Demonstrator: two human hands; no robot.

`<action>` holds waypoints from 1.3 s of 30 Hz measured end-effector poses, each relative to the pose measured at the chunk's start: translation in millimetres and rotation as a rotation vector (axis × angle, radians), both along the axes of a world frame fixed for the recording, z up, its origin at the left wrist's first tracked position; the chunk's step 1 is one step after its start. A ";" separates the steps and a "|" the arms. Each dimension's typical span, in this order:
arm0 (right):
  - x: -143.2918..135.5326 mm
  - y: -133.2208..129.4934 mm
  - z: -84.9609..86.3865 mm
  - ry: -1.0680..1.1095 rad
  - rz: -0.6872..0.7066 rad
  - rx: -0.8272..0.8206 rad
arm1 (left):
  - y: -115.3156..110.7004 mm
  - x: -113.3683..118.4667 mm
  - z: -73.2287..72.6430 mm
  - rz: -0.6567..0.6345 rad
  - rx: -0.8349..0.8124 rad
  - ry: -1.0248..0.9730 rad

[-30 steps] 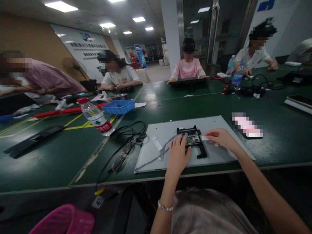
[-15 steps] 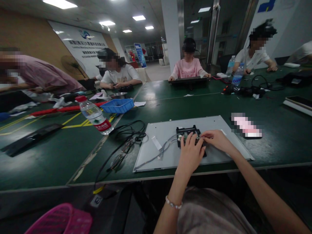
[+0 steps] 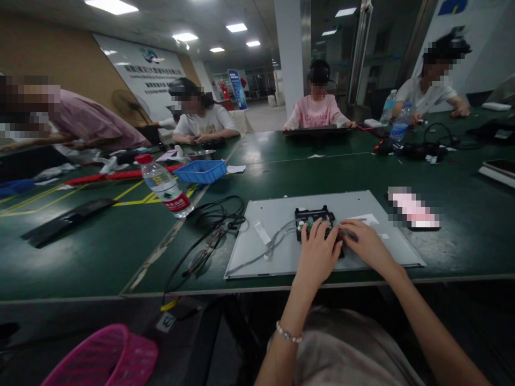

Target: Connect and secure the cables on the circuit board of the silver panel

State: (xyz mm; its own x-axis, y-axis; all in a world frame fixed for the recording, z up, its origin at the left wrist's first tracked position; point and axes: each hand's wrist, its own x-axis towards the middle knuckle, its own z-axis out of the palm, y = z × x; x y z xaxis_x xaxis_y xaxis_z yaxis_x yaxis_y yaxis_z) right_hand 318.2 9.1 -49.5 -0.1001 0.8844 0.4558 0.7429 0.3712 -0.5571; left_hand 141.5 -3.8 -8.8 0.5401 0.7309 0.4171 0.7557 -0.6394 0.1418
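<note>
A flat grey-white panel [image 3: 277,257] lies on the green table in front of me. On it sits a black plastic frame [image 3: 298,214] with a green circuit board inside, and thin grey cables [image 3: 276,239] run from it to the left. My left hand [image 3: 319,249] rests over the frame and board with its fingers spread, gripping nothing. At the frame's right edge, my right hand [image 3: 368,244] is closed around a slim dark tool [image 3: 349,235]. The tool's tip is hard to see, and part of the board is covered by my fingers.
Left of the panel lie black cables [image 3: 225,212] and glasses [image 3: 204,254], near a water bottle [image 3: 167,187] and a blue tray [image 3: 203,171]. A phone [image 3: 414,209] lies to the right. Several people sit or lean around the table. A pink basket [image 3: 137,354] stands below the edge.
My right hand has shifted slightly right and turned, and the slim dark tool now shows between its fingers. My left hand stays over the frame. The whole view has shifted a little.
</note>
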 end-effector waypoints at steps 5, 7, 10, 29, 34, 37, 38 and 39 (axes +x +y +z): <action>2.4 -2.2 1.4 0.043 -0.025 0.022 | 6.7 -37.1 18.4 0.089 -0.009 -0.087; 3.1 -3.5 2.6 0.057 -0.041 0.035 | 14.1 -65.7 24.2 0.193 -0.014 -0.117; 2.5 -6.1 5.1 0.070 -0.056 0.056 | 25.2 -109.5 25.0 0.291 -0.034 -0.140; -53.3 -25.8 44.4 0.132 0.131 0.114 | 16.2 -126.5 17.6 0.395 0.147 -0.147; -110.7 -18.9 56.0 0.098 0.387 0.003 | -2.3 -111.6 15.7 0.344 0.168 -0.076; -133.4 -8.7 46.3 0.111 0.453 -0.043 | -9.0 -107.6 9.1 0.356 0.129 -0.039; -138.3 -6.1 41.7 0.128 0.458 -0.053 | -10.3 -107.5 6.4 0.363 0.116 -0.038; -141.9 -4.1 37.2 0.146 0.456 -0.061 | -11.1 -107.9 3.6 0.370 0.105 -0.043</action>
